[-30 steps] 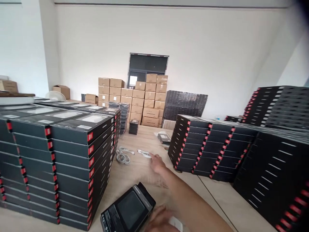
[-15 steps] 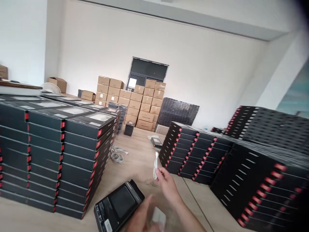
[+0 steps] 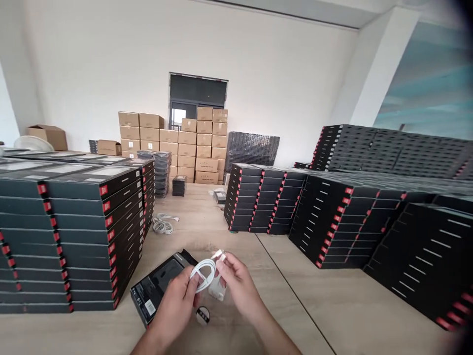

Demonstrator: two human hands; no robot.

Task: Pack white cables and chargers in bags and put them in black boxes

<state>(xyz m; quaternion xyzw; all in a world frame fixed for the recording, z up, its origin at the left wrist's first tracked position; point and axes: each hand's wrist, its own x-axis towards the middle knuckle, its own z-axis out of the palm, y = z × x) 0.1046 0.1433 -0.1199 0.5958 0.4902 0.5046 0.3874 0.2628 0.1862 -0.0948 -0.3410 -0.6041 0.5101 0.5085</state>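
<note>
Both my hands hold a coiled white cable (image 3: 205, 270) above the wooden table (image 3: 332, 305). My left hand (image 3: 176, 304) pinches the coil's left side. My right hand (image 3: 238, 283) grips its right side near the plug end. Under the cable a small white charger block (image 3: 218, 291) shows between my hands. An open black box (image 3: 158, 286) lies on the table just left of my hands. A small round dark item (image 3: 203, 314) rests on the table below the cable.
Tall stacks of black boxes with red tabs stand at the left (image 3: 74, 231) and at the right (image 3: 369, 222). More coiled white cables (image 3: 162, 224) lie farther up the table. Brown cartons (image 3: 177, 145) are piled against the back wall.
My right hand picked a white cable off the table farther away and brought it back. My left hand came up and took hold of the coil too. The view swung right.
</note>
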